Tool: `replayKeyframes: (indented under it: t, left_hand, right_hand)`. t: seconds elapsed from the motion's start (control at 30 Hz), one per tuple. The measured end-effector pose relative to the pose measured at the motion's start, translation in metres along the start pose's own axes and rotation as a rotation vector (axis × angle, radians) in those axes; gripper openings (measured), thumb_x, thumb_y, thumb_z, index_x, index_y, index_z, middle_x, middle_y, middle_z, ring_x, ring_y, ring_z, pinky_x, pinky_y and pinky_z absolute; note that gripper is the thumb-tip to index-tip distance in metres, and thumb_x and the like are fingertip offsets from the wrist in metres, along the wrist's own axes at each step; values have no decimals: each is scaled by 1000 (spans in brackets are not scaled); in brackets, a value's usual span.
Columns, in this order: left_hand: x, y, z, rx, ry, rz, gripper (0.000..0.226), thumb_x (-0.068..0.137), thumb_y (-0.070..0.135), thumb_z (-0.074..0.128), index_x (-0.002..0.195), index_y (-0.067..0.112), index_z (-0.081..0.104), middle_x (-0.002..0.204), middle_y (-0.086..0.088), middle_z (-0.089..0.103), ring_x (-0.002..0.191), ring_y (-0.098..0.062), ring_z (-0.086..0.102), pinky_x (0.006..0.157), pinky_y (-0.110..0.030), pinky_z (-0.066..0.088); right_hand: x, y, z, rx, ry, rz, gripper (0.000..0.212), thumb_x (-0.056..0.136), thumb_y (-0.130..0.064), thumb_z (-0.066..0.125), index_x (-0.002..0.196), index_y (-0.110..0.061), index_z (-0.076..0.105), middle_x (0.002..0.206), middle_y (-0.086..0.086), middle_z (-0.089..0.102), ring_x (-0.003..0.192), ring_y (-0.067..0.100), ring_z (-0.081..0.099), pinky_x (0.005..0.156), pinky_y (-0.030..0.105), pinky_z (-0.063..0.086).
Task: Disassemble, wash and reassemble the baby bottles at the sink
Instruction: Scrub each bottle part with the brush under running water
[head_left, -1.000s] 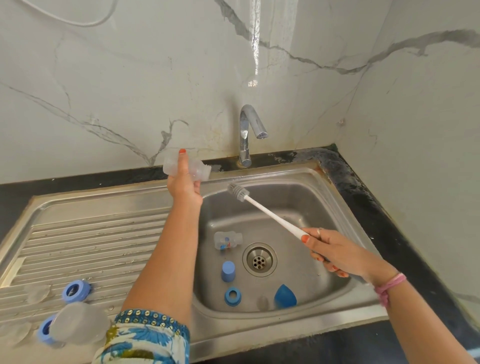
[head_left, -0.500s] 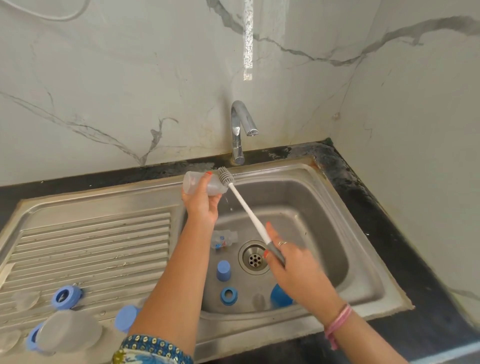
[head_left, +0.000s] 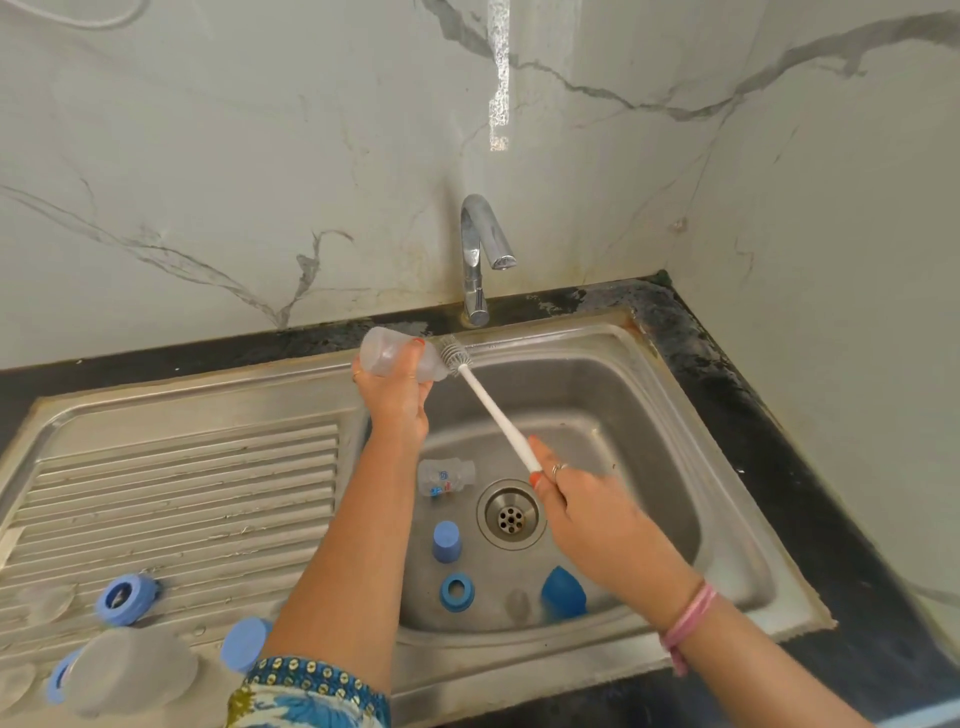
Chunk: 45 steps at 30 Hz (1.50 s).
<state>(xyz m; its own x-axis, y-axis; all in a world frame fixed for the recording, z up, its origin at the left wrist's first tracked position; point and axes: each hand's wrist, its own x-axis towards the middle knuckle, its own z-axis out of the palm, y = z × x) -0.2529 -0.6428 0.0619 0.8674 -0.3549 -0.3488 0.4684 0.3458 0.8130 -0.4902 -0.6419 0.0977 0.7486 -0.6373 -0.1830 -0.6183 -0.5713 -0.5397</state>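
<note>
**Brush at bottle mouth, entry not yet made**

Left hand (head_left: 395, 387) raised over the basin's back left corner, forearm near upright, fingers curled round a clear bottle (head_left: 400, 358); bottle held on its side, base away to the left of the fingers, open neck just right of them, presumably so the brush can enter and any water drains into the sink (head_left: 613, 364) rather than onto the drainboard (head_left: 182, 493).

Right hand (head_left: 582, 512) lower and nearer the body, over the drain (head_left: 511, 514), wrist angled up-left; fingers closed round the lower end of the white brush (head_left: 493, 415), thumb laid along the handle, a grip judged to favour steering the tip; bristle head well beyond the fingertips, touching or just outside the bottle's neck; which of the two, not determinable.

Beneath the right hand's fingers, on the basin floor: a second small bottle (head_left: 447, 477), a blue cap (head_left: 447, 541), a blue ring (head_left: 456, 592), a darker blue piece (head_left: 563, 592); judged awaiting washing.

Below the left forearm, on the drainboard: further blue rings (head_left: 124, 600) and a frosted cover (head_left: 130, 670).

Tap (head_left: 483, 254) above the bottle; no stream visible.
</note>
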Motion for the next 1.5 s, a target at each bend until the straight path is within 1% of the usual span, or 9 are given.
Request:
replayKeyframes:
  t: [0.2,0.37,0.47,0.67,0.87,1.03,1.23,1.37,1.5]
  left_hand:
    - [-7,-11,3,167,-180,5,57,81,3,73,128,18,44,111,-3,56,101,-18,60,82,-46,58]
    - [3,-5,8,81,-83,9,62,80,3,74,130,19,42,112,-3,55,109,-22,59,84,-48,58]
    - [3,-11,10,101,-143,-42,57,80,4,75,126,20,45,118,-7,55,112,-25,58,82,-50,58]
    - [-1,-23,40,371,-335,-86,55,80,13,74,128,21,48,120,-5,55,111,-21,58,68,-35,60]
    - [11,-22,80,739,-510,-27,60,79,19,76,123,30,38,114,3,48,107,-20,56,69,-37,61]
    - [29,-23,92,886,-583,-26,58,79,21,75,123,29,38,121,-1,50,110,-23,56,76,-42,61]
    - [49,-20,93,835,-618,-69,54,80,20,76,123,31,45,118,-2,56,107,-23,61,74,-41,61]
    - [56,-24,86,678,-554,-128,52,78,25,76,124,29,54,121,-4,59,108,-23,61,75,-41,60]
    - [65,-22,70,501,-481,-190,50,82,26,72,128,22,51,123,-12,60,109,-29,63,71,-39,59]
  right_hand:
    - [20,6,-12,94,-7,88,45,105,-35,31,148,-25,37,73,0,58,61,18,55,51,26,42]
    - [-1,-6,-6,13,2,33,46,105,-34,29,150,-27,30,67,-3,53,56,14,48,54,26,40]
    - [6,1,-11,52,-1,73,46,105,-34,30,150,-27,31,70,-2,55,58,14,51,53,25,40]
    - [35,26,-28,254,45,166,44,104,-33,35,148,-28,37,74,-2,53,57,11,49,46,25,42]
    - [45,47,-21,441,96,273,43,103,-34,38,146,-32,39,74,-2,51,58,10,47,41,20,40]
    - [52,50,-14,487,121,281,41,103,-33,39,144,-36,40,75,0,54,59,11,49,43,21,44]
    - [61,54,-14,516,156,271,40,103,-33,40,143,-36,42,72,2,53,56,12,48,44,23,44]
    - [62,54,-14,527,169,271,40,103,-34,40,143,-36,42,72,1,53,56,11,48,46,24,45]
    - [61,52,-15,534,177,258,40,102,-35,41,142,-36,43,71,0,53,55,11,47,49,25,45]
